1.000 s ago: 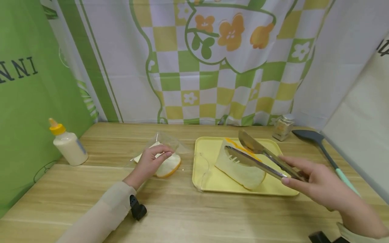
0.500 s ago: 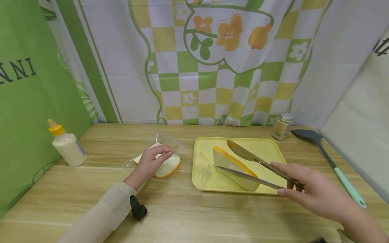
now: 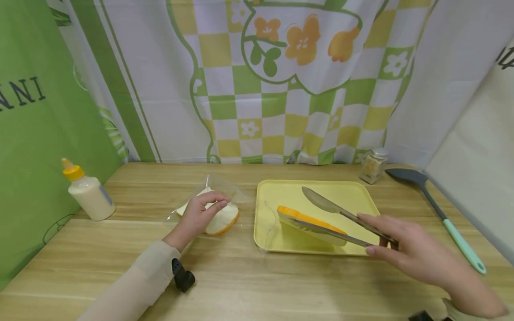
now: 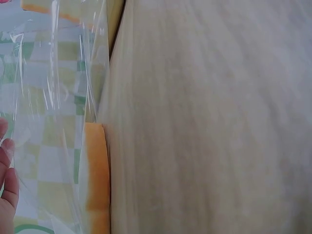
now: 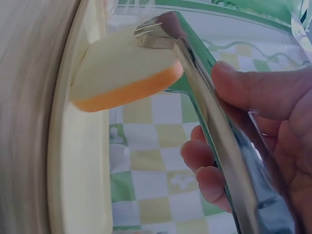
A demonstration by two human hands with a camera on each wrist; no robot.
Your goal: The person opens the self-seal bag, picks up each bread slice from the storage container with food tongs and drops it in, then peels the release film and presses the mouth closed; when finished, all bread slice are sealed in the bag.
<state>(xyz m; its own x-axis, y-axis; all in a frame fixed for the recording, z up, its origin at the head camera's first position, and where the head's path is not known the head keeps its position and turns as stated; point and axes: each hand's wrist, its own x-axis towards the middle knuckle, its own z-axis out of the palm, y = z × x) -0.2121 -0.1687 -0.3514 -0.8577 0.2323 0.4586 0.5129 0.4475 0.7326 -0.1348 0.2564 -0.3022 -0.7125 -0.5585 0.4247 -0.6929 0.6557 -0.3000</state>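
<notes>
In the head view my right hand (image 3: 417, 254) grips metal tongs (image 3: 341, 234) over a yellow tray (image 3: 269, 187). A bread slice (image 3: 313, 218) with an orange-brown crust stands tilted on the tray, crust edge up. The tongs' pronged arm lies against its near face; the flat arm is spread apart behind it. The right wrist view shows the prongs touching the slice (image 5: 126, 63). My left hand (image 3: 201, 211) pinches a clear plastic bag (image 3: 218, 183) with thumb and fingers. Inside the bag is another bread slice (image 3: 222, 218), partly hidden by the hand.
On the left stands a squeeze bottle (image 3: 91, 196) with a yellow cap. A glass jar (image 3: 373, 167) is behind the tray's right corner. To the right lies a black spatula (image 3: 435, 200) with a mint handle. The bag's clear edge overlaps the tray's left side.
The slice on the tray has tipped from lying nearly flat to standing on a tilt. My right hand has brought the tongs lower and nearer. The left hand holds still.
</notes>
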